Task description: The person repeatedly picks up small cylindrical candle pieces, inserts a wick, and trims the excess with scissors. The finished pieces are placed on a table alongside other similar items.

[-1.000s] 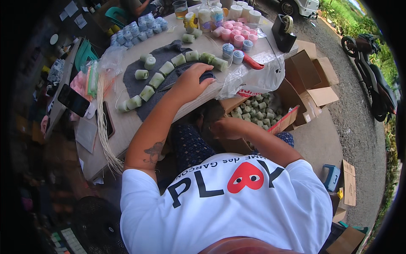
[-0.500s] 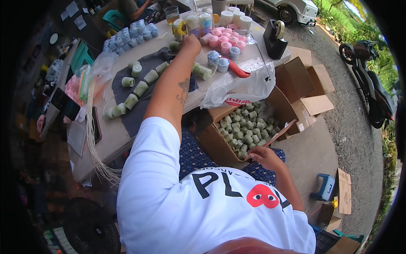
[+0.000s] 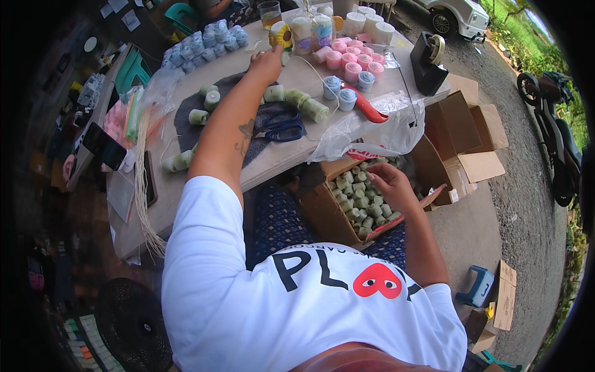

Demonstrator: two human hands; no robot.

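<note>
At the far side of the table, my left hand is closed at a pale green candle, its fingers partly hidden by the back of the hand. A sunflower-decorated candle stands just beyond. My right hand hovers over a cardboard box of many small green candles. Its thumb and fingertips come together; whether anything small is between them is hidden. More green candles lie on a dark cloth under and around my left forearm, beside blue-handled scissors.
Pink candles, blue candles, wrapped blue ones and white ones crowd the far table. A tape dispenser, red-handled tool and plastic bag lie right; wick strands and a phone left.
My right hand has left the box's near flap and moved over the candles inside. My left arm has shifted left, uncovering the scissors, and the hand has come onto a green candle.
</note>
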